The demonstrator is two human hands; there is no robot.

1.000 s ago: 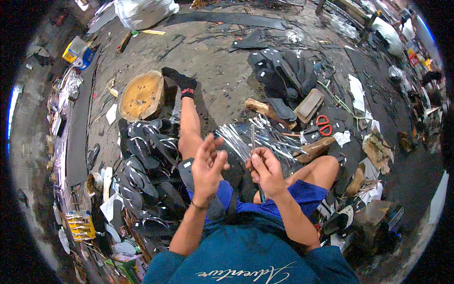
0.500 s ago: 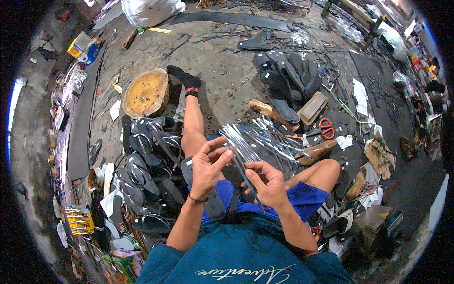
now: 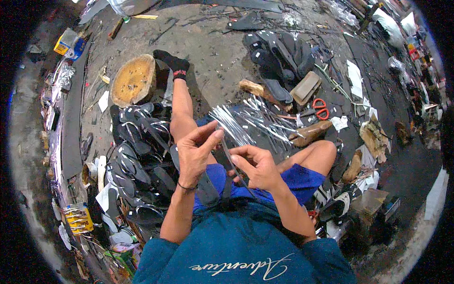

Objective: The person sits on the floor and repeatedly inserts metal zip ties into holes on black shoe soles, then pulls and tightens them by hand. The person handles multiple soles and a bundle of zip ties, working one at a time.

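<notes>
Above my lap, my left hand [image 3: 197, 152] pinches the upper end of a thin grey strap [image 3: 227, 153] between thumb and fingers. Lower down the same strap, my right hand [image 3: 257, 166] is closed on it, and its free end hangs toward my shirt. Just beyond my hands lies a bundle of shiny whitish straps [image 3: 231, 125], with more loose straps [image 3: 265, 120] fanned out to its right. A dark flat sole [image 3: 206, 189] rests across my left thigh, partly hidden by my left forearm.
Dark strapped sandals [image 3: 135, 165] are heaped at my left. A round wooden block [image 3: 134, 80] stands by my outstretched foot. Ahead right lie dark soles [image 3: 279, 54], a grey block [image 3: 306, 88], red-handled scissors [image 3: 320, 109] and a wooden shoe last [image 3: 309, 133].
The view has shifted, so the surroundings sit a little further left and higher. My right hand has moved slightly up along the strap, nearer my left hand; both still hold it.
</notes>
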